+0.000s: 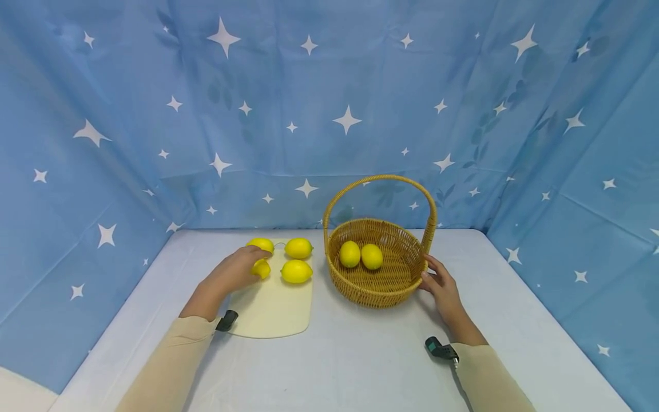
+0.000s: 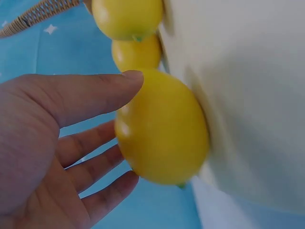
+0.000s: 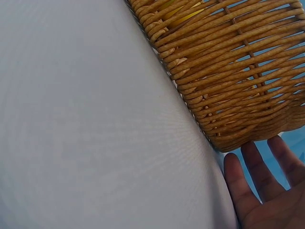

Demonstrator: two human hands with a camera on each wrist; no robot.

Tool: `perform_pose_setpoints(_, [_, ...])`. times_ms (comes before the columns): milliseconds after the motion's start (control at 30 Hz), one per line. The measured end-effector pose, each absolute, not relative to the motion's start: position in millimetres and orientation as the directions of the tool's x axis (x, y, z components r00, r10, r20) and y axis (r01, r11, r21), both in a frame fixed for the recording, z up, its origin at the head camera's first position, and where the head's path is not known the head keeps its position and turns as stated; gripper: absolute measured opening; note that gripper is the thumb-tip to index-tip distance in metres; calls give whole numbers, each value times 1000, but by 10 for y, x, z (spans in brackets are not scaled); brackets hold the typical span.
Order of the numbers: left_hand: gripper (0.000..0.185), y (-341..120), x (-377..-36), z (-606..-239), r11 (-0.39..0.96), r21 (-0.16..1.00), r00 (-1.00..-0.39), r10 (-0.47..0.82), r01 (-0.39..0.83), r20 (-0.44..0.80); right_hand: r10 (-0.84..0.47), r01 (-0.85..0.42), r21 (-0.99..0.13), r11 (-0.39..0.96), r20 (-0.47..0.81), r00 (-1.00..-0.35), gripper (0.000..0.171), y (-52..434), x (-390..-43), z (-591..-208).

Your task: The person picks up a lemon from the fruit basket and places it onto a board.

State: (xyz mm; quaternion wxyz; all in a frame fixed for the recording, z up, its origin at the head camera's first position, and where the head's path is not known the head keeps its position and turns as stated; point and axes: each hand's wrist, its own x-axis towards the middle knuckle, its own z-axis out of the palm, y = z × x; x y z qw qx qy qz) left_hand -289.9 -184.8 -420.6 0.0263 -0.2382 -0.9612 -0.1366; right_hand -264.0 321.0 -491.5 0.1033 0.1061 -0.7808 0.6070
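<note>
Blue cloth printed with white stars hangs behind and beside a pale grey table [image 1: 360, 366]. On it a cream cutting board [image 1: 273, 312] lies toward the left edge, and a wicker basket [image 1: 381, 289] with a hoop handle stands near the middle, holding two lemons [image 1: 360, 255].

From the head view, the left hand [image 1: 234, 273] reaches onto the far left corner of the board and covers most of one lemon [image 1: 261, 268]; three more lemons [image 1: 297, 271] sit on the board's far end beside it.

Only the left wrist view shows the grasp: the thumb lies across the lemon's top, the fingers [image 2: 95, 164] are curved loosely at its side, and the fruit rests against the board with the hand closing round it, not yet firmly. Its long axis runs roughly along the board's surface, and a small green tip shows at the end nearer the wrist.

The right hand [image 1: 443, 286] rests with straight fingers against the basket's right wall; the right wrist view shows its fingers [image 3: 255, 176] spread flat beside the weave.
</note>
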Motion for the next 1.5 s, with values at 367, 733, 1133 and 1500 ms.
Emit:
perform_pose_setpoints(367, [47,-1628,-2699,-4149,787,165,-803,573,594,164,-73,-315,-921,230,306,-949,54,3143,-2643,-4980])
perform_pose_setpoints(733, [28,-1202,-2621,-3992,629,134,-637,715,766,289,-66,-301,-922,244,294,-953,53,3116,-2503,-4835])
perform_pose_setpoints(1133, [24,-563,-2681,-3924,496,101,-502,816,863,287,-31,-281,-923,261,283,-959,54,3109,-2422,-4694])
perform_pose_setpoints(1500, [26,-80,-2768,-3896,464,46,-459,852,885,252,-58,-331,-917,222,327,-943,52,3069,-2450,-4677])
